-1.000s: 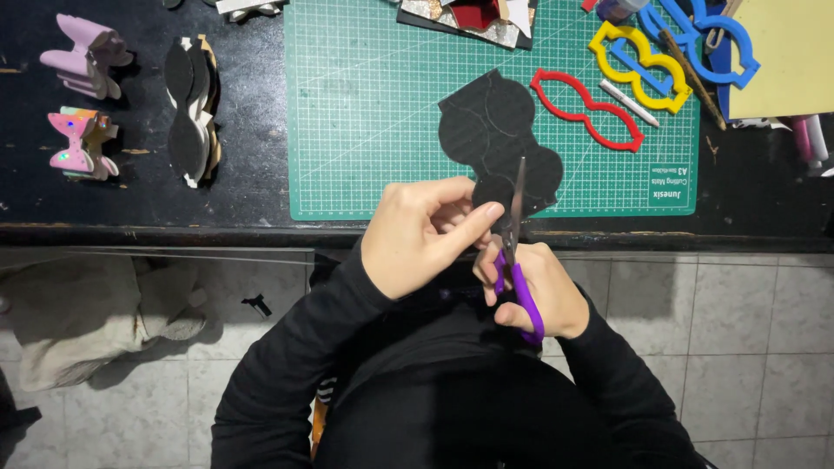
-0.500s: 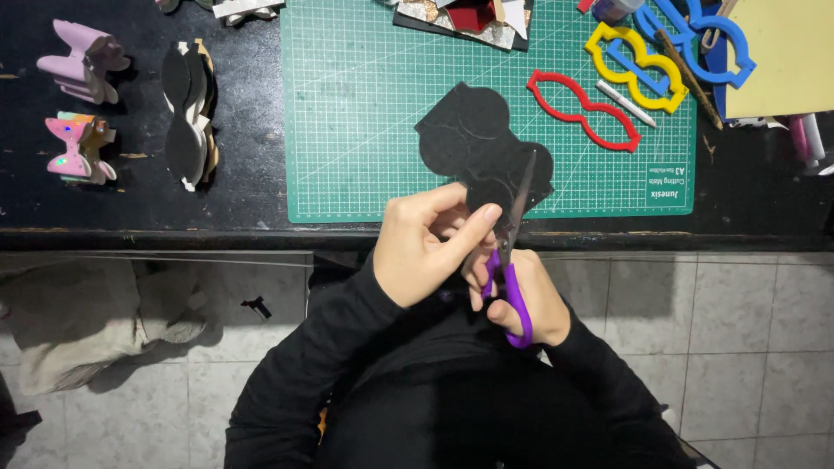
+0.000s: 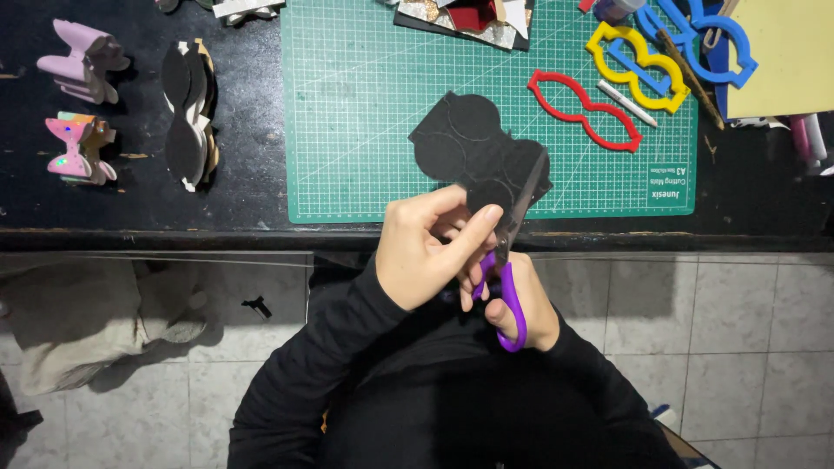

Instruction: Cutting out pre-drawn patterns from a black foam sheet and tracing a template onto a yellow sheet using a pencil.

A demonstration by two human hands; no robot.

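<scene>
Far left of the fingers, pink bows (image 3: 78,104) and black bow cutouts (image 3: 187,113) lie on the dark table (image 3: 252,156). The left hand (image 3: 430,252) has its fingers clamped on the near edge of a black sheet (image 3: 473,143), which extends beyond them over the green cutting mat (image 3: 365,104). Just right, the right hand (image 3: 521,304) has its fingers closed through purple-handled scissors (image 3: 512,260), blades at the sheet's edge. Farther right lie red (image 3: 586,108), yellow (image 3: 638,65) and blue templates (image 3: 704,39).
</scene>
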